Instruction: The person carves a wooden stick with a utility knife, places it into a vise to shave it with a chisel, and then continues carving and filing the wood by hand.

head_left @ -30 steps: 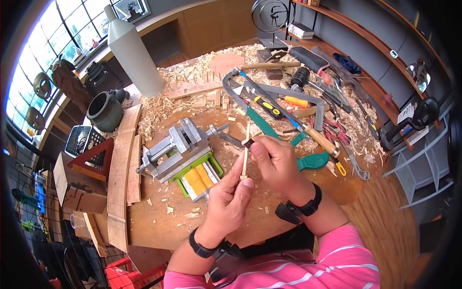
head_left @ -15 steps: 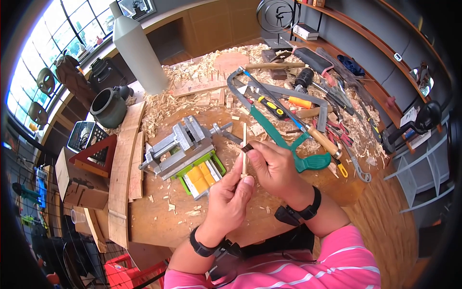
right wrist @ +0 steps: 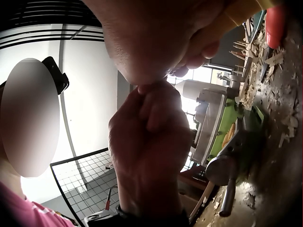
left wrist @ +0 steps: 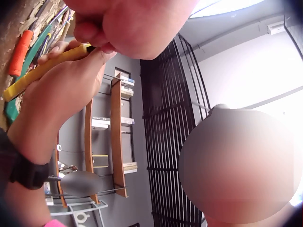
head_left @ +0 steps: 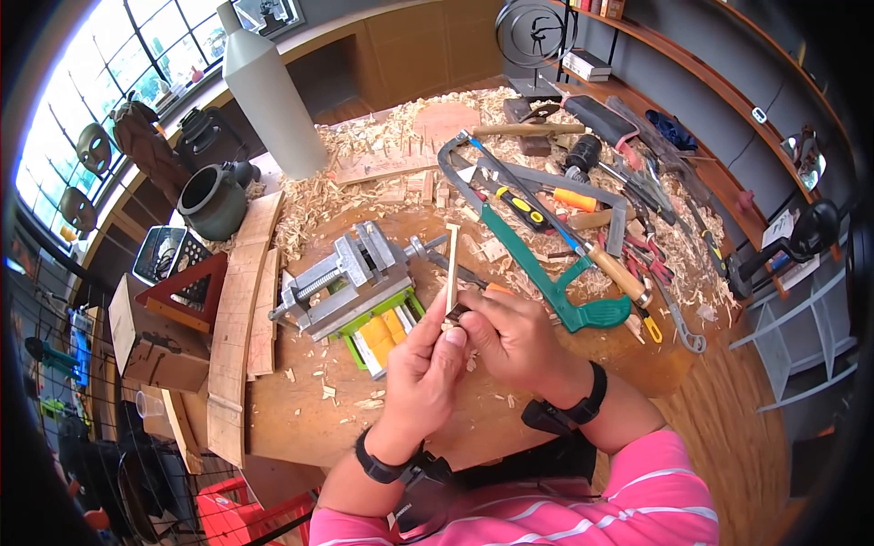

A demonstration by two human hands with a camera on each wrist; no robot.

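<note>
My left hand (head_left: 426,382) pinches a thin pale wooden stick (head_left: 452,259) between thumb and fingers, its long end pointing away over the table. The fingers of my right hand (head_left: 519,341) are curled round a yellow-handled tool (left wrist: 45,71). Its dark end (head_left: 456,313) shows in the head view, lying across the stick right at the left fingertips. From the head, most of that tool is hidden by the right hand. In the left wrist view the yellow handle passes under the right-hand fingers. Both hands meet close over the table's front part.
A metal vise (head_left: 341,278) stands left of the hands, beside a green tray (head_left: 364,359) with yellow blocks. A green-handled saw (head_left: 537,264), a hacksaw (head_left: 596,255) and several tools lie right. Wood shavings (head_left: 364,136) cover the back; planks (head_left: 238,337) line the left side.
The tool's dark end has slid along the stick toward me, from its middle down to the left fingertips. More of the stick now shows beyond the right hand. The view has shifted slightly.
</note>
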